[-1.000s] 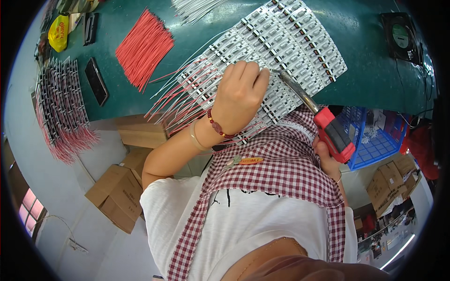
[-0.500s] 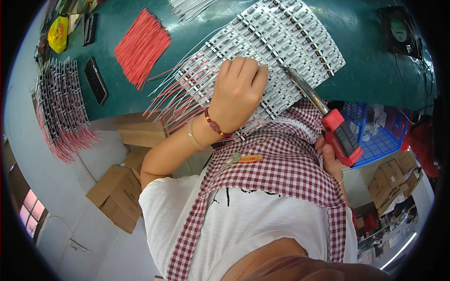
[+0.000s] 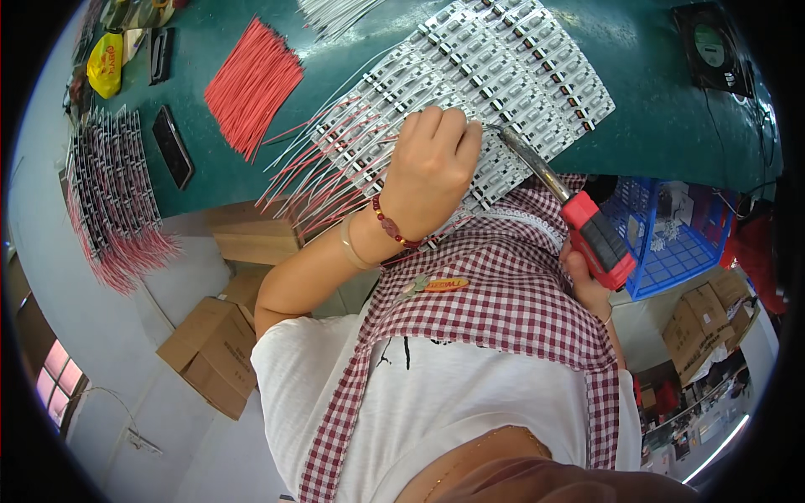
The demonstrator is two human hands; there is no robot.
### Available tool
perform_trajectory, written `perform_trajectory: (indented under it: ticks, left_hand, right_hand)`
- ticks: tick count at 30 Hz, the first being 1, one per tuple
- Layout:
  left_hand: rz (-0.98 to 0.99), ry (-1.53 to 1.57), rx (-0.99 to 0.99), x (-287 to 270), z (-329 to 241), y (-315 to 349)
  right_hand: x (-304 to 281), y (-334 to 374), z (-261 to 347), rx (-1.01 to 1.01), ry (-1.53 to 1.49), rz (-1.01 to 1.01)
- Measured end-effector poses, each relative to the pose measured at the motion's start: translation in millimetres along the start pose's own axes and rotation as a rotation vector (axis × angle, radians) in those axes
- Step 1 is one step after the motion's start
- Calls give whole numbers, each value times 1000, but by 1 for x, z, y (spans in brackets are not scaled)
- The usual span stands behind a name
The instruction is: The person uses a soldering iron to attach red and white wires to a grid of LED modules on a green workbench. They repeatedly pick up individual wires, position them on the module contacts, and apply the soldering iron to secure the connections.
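Note:
My left hand (image 3: pixel 432 163) is closed in a pinch over a panel of small white circuit boards (image 3: pixel 520 75). Its fingertips point down at the panel, and what they pinch is hidden beneath them. Red and white wires (image 3: pixel 323 172) fan out from the boards on that hand's left. My right hand (image 3: pixel 587 281) grips the red and black handle of a soldering iron (image 3: pixel 597 239). The iron's metal shaft slants up and left across the panel, its dark tip close beside my left fingers.
On the green table (image 3: pixel 620 42) lie a bundle of red wires (image 3: pixel 254 86), white wires (image 3: pixel 340 17), a phone (image 3: pixel 173 147) and a black fan-like device (image 3: pixel 713 52). Finished-looking wired boards (image 3: pixel 109 184) hang at the left edge. A blue crate (image 3: pixel 683 251) stands below right; cardboard boxes (image 3: pixel 214 356) sit lower left.
The soldering iron has shifted left and slightly down, bringing its tip nearer my left fingers. My left hand has moved only slightly and stays over the panel.

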State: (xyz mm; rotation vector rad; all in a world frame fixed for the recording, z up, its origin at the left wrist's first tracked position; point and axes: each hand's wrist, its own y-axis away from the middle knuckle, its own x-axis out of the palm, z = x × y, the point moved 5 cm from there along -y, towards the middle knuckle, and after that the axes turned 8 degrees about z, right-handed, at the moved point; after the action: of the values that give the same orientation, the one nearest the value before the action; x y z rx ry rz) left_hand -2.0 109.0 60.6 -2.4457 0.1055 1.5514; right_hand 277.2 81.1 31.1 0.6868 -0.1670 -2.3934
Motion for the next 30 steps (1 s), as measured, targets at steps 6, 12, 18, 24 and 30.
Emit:
perform_trajectory:
  ticks: [6,12,18,24,30]
  left_hand:
    - [35,-13,-21,0,1,-1]
    - [31,-43,-17,-1,1,-1]
    - [-1,-5,18,-2,-6,2]
    - [16,12,11,3,-9,0]
    - [28,-10,-11,5,-10,0]
  right_hand:
    - [-4,11,-3,30,-30,-43]
    - [-6,15,-3,85,-207,-51]
    - [-2,19,-8,87,-209,-43]
    - [3,16,-16,40,-112,-48]
    - [0,17,-13,23,-79,-70]
